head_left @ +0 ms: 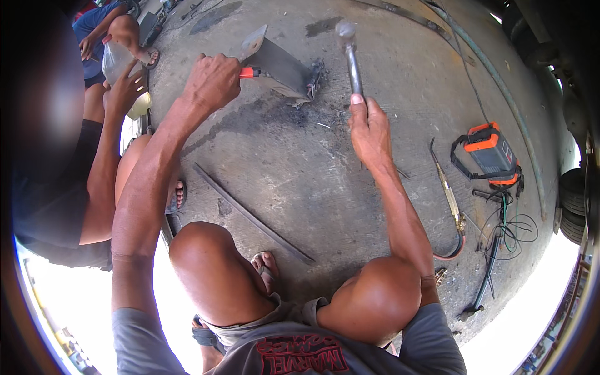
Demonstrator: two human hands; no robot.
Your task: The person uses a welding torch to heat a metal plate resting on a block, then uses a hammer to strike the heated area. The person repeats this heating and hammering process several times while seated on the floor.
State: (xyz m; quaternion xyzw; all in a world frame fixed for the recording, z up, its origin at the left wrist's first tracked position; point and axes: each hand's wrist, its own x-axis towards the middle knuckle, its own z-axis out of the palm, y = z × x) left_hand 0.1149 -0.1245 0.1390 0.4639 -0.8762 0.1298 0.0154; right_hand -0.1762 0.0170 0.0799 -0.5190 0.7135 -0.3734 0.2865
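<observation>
My left hand (211,80) grips a tool with a red-orange handle (249,72) that clamps a grey metal plate (282,67) standing tilted on the concrete floor. My right hand (369,128) is closed around the shaft of a steel hammer (350,53), whose head is raised just right of the plate and apart from it. Dark burnt debris lies on the floor at the plate's right end. My bare knees are at the bottom of the picture.
A long flat metal bar (250,215) lies on the floor between my knees and the plate. An orange and black welding machine (490,153) with cables, a cutting torch (449,194) and a hose lie at right. Another person squats at left, holding a plastic bottle (115,62).
</observation>
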